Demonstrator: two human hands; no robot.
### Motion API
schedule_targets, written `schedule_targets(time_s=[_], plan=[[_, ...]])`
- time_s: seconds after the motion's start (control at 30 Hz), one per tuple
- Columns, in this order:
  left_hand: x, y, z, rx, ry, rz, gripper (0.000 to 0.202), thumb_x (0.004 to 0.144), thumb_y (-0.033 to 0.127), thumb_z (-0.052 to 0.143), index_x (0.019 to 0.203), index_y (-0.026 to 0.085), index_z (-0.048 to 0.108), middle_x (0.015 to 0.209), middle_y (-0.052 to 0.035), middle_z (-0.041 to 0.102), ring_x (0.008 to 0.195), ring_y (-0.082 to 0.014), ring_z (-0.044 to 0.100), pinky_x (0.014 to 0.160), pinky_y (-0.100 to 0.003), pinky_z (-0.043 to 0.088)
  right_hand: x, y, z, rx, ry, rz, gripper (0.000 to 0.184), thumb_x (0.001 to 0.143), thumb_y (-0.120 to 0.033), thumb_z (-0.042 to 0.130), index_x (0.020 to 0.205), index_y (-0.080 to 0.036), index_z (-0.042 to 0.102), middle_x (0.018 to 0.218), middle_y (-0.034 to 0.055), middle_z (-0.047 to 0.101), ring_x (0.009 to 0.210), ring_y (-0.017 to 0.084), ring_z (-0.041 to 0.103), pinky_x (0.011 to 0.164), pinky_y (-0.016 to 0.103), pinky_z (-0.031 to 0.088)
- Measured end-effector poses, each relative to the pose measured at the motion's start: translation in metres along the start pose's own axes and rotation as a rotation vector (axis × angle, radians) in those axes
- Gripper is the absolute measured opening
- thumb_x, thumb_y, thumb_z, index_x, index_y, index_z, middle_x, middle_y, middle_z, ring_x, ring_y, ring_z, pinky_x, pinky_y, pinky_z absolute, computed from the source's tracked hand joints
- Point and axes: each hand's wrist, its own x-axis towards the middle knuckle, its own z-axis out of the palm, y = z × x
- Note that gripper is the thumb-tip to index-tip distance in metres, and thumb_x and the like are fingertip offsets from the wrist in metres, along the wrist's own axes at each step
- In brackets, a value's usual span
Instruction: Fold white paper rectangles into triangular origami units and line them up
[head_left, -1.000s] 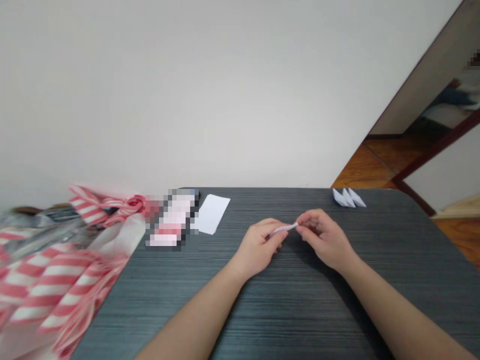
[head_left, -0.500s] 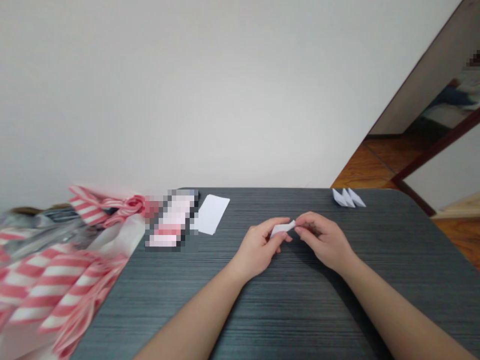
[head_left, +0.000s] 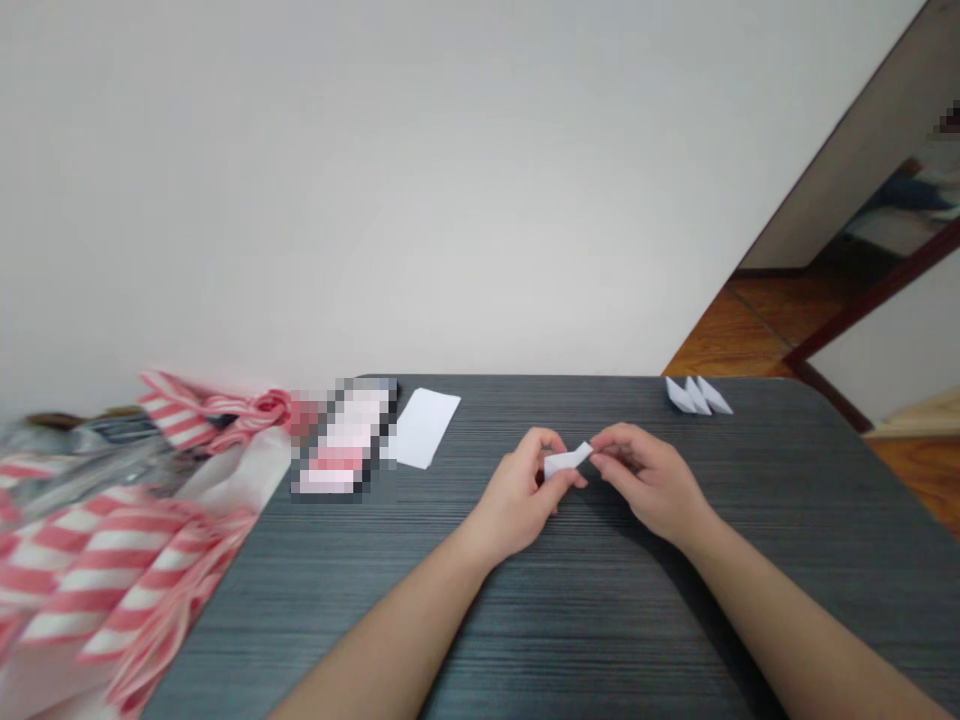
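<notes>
dark grey table [head_left: 600,620] against a plain white wall [head_left: 375,180]. left hand [head_left: 521,495] and right hand [head_left: 649,478] both pinch one small folded paper [head_left: 568,460], fingers curled.

A small white folded paper piece [head_left: 568,460] sits pinched between the fingertips of both hands, just above the dark grey table. It is narrow and creased, tilted slightly up toward the right.

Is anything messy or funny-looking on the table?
Only a little. The striped bag lies crumpled at the left edge of the table, and the white sheet lies slanted. The paper strip between the left hand and right hand looks bent.
</notes>
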Motion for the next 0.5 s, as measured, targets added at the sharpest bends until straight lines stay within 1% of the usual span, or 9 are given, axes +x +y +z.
schedule_targets(time_s=[0.1,0.2,0.3,0.4,0.5], plan=[[-0.0006,0.0016,-0.0008,0.035,-0.005,0.018,0.013,0.092,0.025,0.054,0.099,0.022,0.044,0.091,-0.0012,0.074,0.052,-0.0071,0.051,0.049,-0.019,0.036,0.0003,0.0004,-0.0001,-0.001,0.006,-0.008,0.01,0.091,-0.028,0.062,0.098,-0.022,0.064,0.088,0.0055,0.068,0.076,0.02,0.066,0.067,0.031,0.054],[-0.0006,0.0032,-0.0016,0.087,-0.013,0.036,0.009,0.093,0.028,0.054,0.095,0.021,0.048,0.091,-0.0011,0.074,0.055,-0.0076,0.052,0.051,-0.02,0.037,0.0016,-0.0015,-0.0013,-0.022,0.0,-0.038,0.006,0.091,-0.026,0.061,0.094,-0.021,0.064,0.09,0.0059,0.067,0.078,0.02,0.065,0.069,0.032,0.053],[-0.0002,0.0048,-0.0027,0.165,-0.01,0.049,0.013,0.094,0.032,0.054,0.095,0.019,0.056,0.088,-0.0012,0.072,0.057,-0.0083,0.054,0.054,-0.021,0.039,0.002,-0.0022,-0.0018,-0.033,-0.013,-0.068,0.005,0.091,-0.024,0.06,0.093,-0.021,0.064,0.092,0.0062,0.067,0.081,0.02,0.065,0.071,0.032,0.053],[-0.0001,0.0062,-0.0037,0.227,-0.003,0.056,0.019,0.095,0.034,0.052,0.099,0.019,0.064,0.08,-0.0002,0.069,0.056,-0.0089,0.053,0.054,-0.021,0.039,0.0009,-0.0016,-0.0017,-0.027,0.003,-0.068,0.006,0.091,-0.024,0.061,0.095,-0.021,0.064,0.091,0.0059,0.067,0.078,0.019,0.065,0.069,0.031,0.053],[0.0,0.007,-0.0042,0.249,0.008,0.059,0.02,0.095,0.033,0.053,0.098,0.019,0.066,0.078,0.0,0.068,0.056,-0.0091,0.053,0.054,-0.02,0.039,0.0008,-0.0031,-0.0025,-0.046,0.021,-0.089,0.006,0.091,-0.022,0.062,0.097,-0.021,0.064,0.09,0.0056,0.067,0.076,0.018,0.065,0.067,0.03,0.052]])
